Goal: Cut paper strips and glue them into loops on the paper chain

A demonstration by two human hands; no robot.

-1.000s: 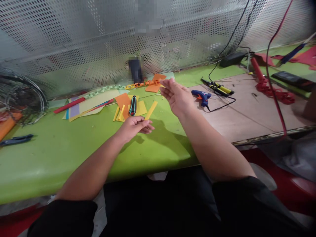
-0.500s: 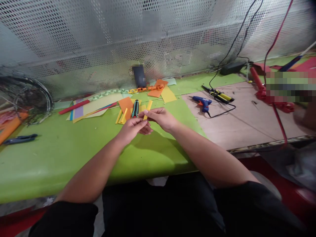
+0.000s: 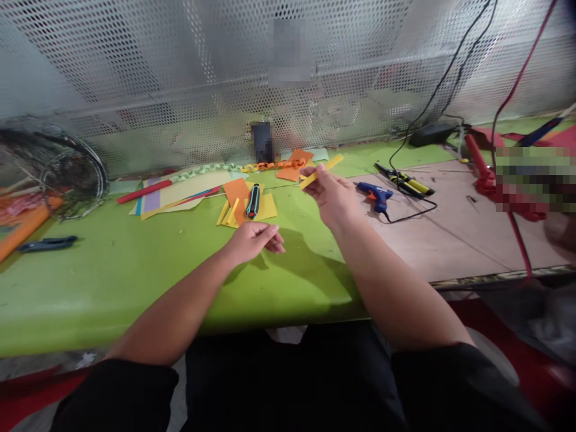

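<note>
My right hand (image 3: 332, 193) is raised over the green table (image 3: 112, 270) and pinches a yellow paper strip (image 3: 323, 170) that points up to the right. My left hand (image 3: 254, 240) hovers low above the table with fingers loosely curled and nothing in them. Just beyond it lie yellow and orange paper pieces (image 3: 238, 201) with a black-and-teal utility knife (image 3: 253, 200) on top. A paper chain (image 3: 234, 168) of green, yellow and orange links runs along the back.
A blue glue gun (image 3: 375, 195) with its cord lies on a brown board (image 3: 450, 228) at right, beside yellow-handled pliers (image 3: 407, 178). Coloured paper sheets (image 3: 180, 191) sit at the back left, a wire fan guard (image 3: 54, 174) far left, dark pliers (image 3: 45, 244) near it. Perforated metal wall behind.
My right hand took the yellow strip from my left hand and lifted it up and to the right. My left hand stayed low, now without the strip.
</note>
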